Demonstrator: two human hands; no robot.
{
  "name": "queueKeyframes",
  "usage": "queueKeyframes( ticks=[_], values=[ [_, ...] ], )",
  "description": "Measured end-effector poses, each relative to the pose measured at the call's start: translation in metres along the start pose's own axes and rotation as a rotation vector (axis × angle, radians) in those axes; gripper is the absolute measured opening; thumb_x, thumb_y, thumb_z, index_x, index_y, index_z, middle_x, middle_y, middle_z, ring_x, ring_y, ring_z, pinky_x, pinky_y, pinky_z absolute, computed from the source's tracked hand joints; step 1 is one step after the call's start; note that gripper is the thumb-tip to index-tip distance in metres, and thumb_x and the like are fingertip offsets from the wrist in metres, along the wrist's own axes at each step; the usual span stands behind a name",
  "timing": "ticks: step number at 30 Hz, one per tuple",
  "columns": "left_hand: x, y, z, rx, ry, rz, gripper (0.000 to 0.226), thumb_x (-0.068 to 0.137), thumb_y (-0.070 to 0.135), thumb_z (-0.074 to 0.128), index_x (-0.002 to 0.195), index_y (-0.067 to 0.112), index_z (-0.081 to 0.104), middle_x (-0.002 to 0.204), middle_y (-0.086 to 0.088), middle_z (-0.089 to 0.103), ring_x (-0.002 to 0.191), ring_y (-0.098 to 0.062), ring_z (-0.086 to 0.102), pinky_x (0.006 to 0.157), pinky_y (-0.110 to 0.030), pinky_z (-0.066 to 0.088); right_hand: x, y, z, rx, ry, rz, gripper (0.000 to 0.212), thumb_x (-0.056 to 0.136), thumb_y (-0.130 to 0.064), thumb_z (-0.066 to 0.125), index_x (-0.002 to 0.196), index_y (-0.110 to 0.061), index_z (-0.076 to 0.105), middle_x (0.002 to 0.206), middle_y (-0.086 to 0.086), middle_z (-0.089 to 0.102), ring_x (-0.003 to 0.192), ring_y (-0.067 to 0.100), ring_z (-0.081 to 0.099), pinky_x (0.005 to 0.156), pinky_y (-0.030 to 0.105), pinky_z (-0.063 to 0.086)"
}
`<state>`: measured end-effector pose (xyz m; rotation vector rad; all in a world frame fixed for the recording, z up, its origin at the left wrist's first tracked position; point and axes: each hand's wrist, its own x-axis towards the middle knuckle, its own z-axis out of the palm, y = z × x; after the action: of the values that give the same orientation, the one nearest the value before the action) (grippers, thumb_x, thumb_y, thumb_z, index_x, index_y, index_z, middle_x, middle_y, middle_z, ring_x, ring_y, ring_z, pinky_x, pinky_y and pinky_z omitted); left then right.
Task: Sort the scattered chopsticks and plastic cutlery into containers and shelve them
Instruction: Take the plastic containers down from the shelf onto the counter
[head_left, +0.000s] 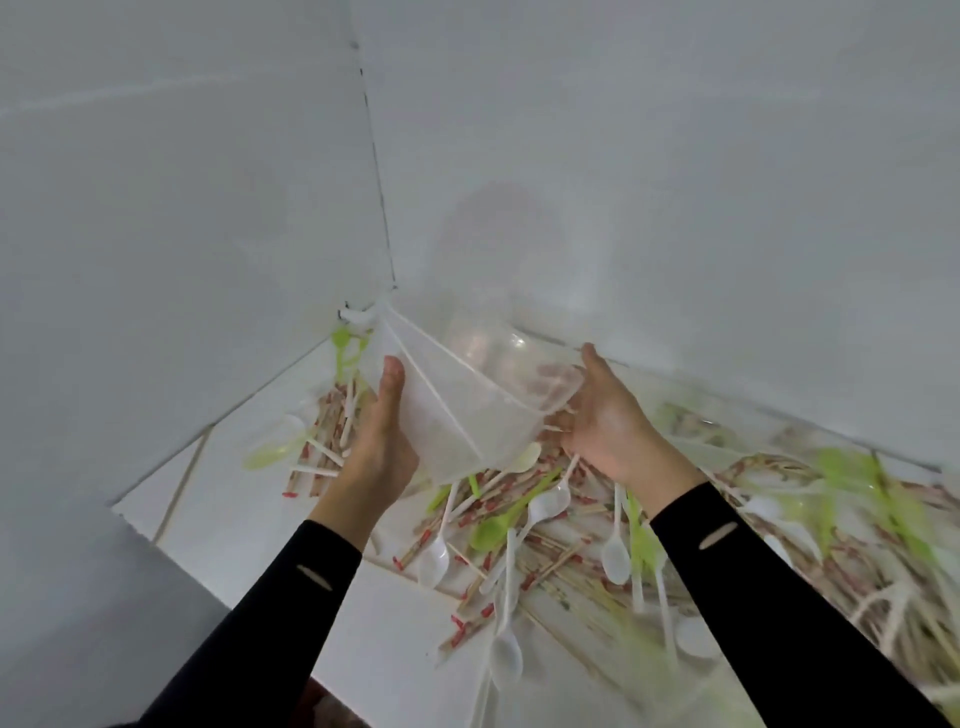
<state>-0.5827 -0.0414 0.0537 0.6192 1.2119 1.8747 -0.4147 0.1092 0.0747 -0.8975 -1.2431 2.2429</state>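
Soft, even daylight; right side motion-blurred, edges bowed by wide-angle.

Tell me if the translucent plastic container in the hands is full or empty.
Empty: nothing shows through the walls of the translucent plastic container, which the left hand and right hand hold tilted above the scattered cutlery.

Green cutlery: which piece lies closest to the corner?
The green piece beyond the left hand holding the clear container, at the corner; others lie farther out.
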Motion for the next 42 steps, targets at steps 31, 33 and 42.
queueKeyframes(
  ticks=[31,33,42],
  values=[
    [0.229,-0.097,0.09,0.365,0.396,-0.312,0.013,0.1,0.021,0.049,0.105,0.011,0.043,0.092,-0.007,0.044,0.075,-0.018,0.044,0.067,-0.022,0.047,0.033,-0.04,-0.142,-0.32,0.635,-0.411,0.021,0.104,-0.039,0.043,0.11,-0.033,0.061,0.109,-0.005,0.071,0.091,0.012,0.072,0.077,0.033,0.055],
    [0.219,-0.094,0.095,0.348,0.396,-0.181,0.022,0.096,0.035,0.057,0.091,0.016,0.047,0.084,-0.001,0.045,0.075,-0.017,0.044,0.076,-0.03,0.045,0.035,-0.043,-0.142,-0.337,0.634,-0.428,0.02,0.105,-0.036,0.042,0.106,-0.033,0.062,0.109,-0.008,0.07,0.099,0.013,0.069,0.085,0.031,0.05],
    [0.14,-0.053,0.167,0.37,-0.053,0.136,0.043,0.081,0.058,0.069,0.099,0.027,0.045,0.109,0.006,0.053,0.099,-0.011,0.052,0.08,-0.023,0.048,0.025,-0.038,-0.117,-0.291,0.53,-0.407,0.012,0.106,-0.029,0.04,0.116,-0.028,0.046,0.124,-0.008,0.064,0.103,0.005,0.066,0.081,0.024,0.051]
  ],
)
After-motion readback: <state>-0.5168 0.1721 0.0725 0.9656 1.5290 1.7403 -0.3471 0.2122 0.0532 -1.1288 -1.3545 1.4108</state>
